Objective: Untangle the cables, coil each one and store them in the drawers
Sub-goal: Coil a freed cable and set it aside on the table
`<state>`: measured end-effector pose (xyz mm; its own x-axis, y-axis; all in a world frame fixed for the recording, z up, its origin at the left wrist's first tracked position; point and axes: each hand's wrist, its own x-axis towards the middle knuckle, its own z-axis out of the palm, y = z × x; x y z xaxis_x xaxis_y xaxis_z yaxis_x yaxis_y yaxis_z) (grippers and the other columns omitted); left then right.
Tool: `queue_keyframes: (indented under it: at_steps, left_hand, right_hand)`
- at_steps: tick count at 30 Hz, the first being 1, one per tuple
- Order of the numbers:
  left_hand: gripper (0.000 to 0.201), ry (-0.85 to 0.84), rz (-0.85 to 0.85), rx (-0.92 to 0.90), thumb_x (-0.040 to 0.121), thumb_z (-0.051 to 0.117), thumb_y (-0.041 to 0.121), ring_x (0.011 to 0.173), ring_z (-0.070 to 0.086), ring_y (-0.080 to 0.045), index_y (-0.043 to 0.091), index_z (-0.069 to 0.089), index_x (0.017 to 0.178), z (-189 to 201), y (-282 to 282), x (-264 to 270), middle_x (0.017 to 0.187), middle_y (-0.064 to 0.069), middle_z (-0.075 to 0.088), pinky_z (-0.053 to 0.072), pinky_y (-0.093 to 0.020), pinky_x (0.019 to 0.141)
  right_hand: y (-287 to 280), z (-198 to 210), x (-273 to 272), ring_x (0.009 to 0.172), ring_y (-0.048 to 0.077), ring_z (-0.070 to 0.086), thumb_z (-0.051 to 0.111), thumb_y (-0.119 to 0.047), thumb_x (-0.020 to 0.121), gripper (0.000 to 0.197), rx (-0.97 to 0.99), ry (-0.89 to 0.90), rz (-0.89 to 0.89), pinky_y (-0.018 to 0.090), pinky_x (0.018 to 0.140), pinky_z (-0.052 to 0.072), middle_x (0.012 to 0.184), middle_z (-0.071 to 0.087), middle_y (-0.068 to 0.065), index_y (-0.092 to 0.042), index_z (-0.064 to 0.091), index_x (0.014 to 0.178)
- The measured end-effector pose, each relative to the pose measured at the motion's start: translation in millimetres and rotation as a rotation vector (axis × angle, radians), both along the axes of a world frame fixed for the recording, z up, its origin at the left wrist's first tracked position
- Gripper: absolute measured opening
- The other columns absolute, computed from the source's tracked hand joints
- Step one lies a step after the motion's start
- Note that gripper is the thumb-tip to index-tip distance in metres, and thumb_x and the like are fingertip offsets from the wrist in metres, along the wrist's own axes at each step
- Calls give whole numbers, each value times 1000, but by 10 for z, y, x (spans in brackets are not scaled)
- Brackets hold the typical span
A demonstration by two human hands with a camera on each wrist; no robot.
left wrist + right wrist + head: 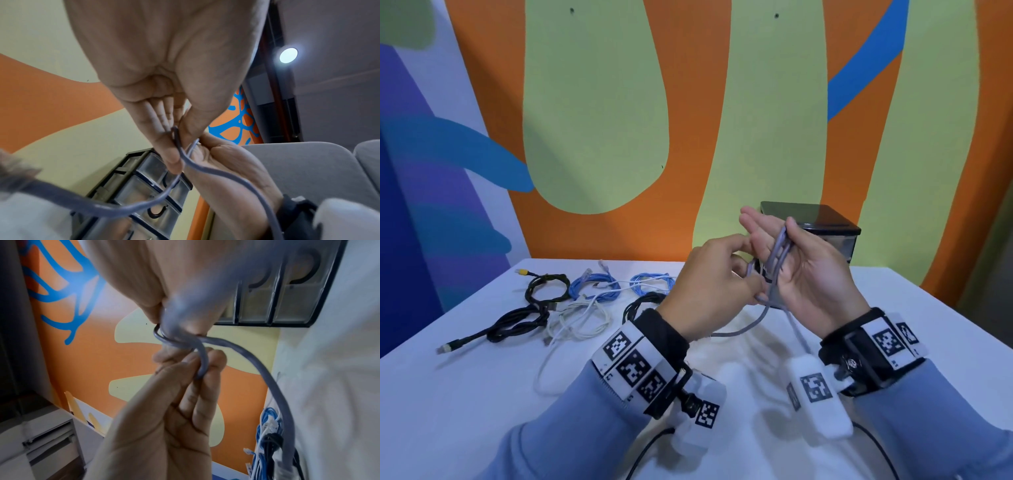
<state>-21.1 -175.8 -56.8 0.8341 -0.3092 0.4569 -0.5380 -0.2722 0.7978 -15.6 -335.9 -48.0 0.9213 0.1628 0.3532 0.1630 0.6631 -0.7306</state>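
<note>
White table [482,394], hands hiding drawer unit [825,219], grey cable [779,253] blurred

Grey cable [777,255]: being held up above the table in several loops – the loops are being kept across the right hand [803,270] under the thumb, while one strand is being pinched by the left hand [709,277]; two tails are hanging down toward the table.

Other cables: black [517,323], white [578,320] and blue [594,286] ones are lying on the table's left part, loosely looped and overlapping.

Drawers [822,236]: a small black unit with clear fronts – it is standing at the table's back, behind the hands.
</note>
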Motion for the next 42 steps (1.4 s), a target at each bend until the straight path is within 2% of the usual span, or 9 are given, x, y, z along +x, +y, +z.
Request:
queue_keyframes:
  at_steps: [4, 8, 13, 20, 24, 28, 32, 36, 42]
  left_hand:
    - [29, 92, -32, -81, 85, 70, -6, 76, 80, -33, 12, 68, 107, 18, 63, 13, 77, -26, 73, 67, -44, 80]
    - [40, 232, -89, -231, 91, 62, -12, 64, 72, -29, 14, 56, 120, 63, 44, -25, 85, -26, 76, 63, -32, 66]
    - [29, 306, -261, -260, 90, 57, -13, 67, 60, -19, -1, 79, 105, 38, 46, 9, 83, -13, 68, 51, -26, 73]
    - [10, -110, -119, 169, 90, 84, 13, 73, 67, -8, 19, 84, 97, -19, 94, 56, 81, 0, 78, 53, -26, 74]
    - [2, -206, 21, 105, 96, 77, 30, 84, 60, -8, 31, 77, 94, 45, 201, 158, 107, 2, 57, 48, -19, 77]
    - [15, -10, -68, -181, 106, 63, 15, 76, 60, -12, 1, 69, 103, 35, 186, 172, 92, 1, 67, 53, -27, 65]
    - [16, -82, -167, -240, 106, 60, 5, 73, 56, -14, 1, 74, 113, 4, 140, 167, 83, -15, 70, 46, -25, 66]
    - [20, -161, -220, -44, 103, 63, -2, 73, 62, -11, 2, 78, 115, -35, 79, 119, 82, 5, 74, 51, -21, 74]
    - [13, -408, 18, 3, 80, 90, 6, 73, 64, -6, 15, 83, 87, 0, 56, 41, 90, 7, 71, 45, -15, 71]
  right_hand:
    - [77, -37, 35, 123, 33, 68, 53, -19, 105, 44, 64, 63, -96, 44, 109, 52, 142, 60, 25, 6, 49, 141]
    - [62, -29, 44, 140, 27, 54, 53, -15, 105, 37, 61, 62, -225, 45, 109, 50, 147, 55, 20, 3, 56, 137]
    - [30, -38, 58, 138, 20, 56, 54, -13, 106, 22, 35, 70, -248, 44, 113, 49, 144, 61, 16, -4, 64, 124]
    - [7, -47, 77, 139, 18, 51, 56, -19, 106, 24, 33, 113, -223, 44, 118, 43, 149, 58, 13, -8, 65, 125]
    - [-32, -38, 86, 144, 25, 46, 44, -21, 111, 25, 119, 198, -180, 49, 121, 36, 145, 55, 17, -6, 61, 121]
    - [72, -94, 123, 144, 29, 47, 44, -18, 111, 23, 78, 197, -208, 50, 120, 39, 150, 51, 23, -3, 58, 122]
    - [159, -148, 118, 95, 25, 67, 49, -15, 110, 23, -31, 162, -250, 34, 78, 58, 120, 66, 23, 4, 57, 121]
    - [161, -170, 60, 59, 20, 54, 50, -16, 109, 27, -102, 131, -257, 29, 52, 47, 80, 58, 7, 4, 57, 127]
    - [286, -184, -5, 100, 24, 62, 56, -22, 104, 32, -6, 150, -79, 34, 90, 41, 106, 59, 13, -2, 59, 128]
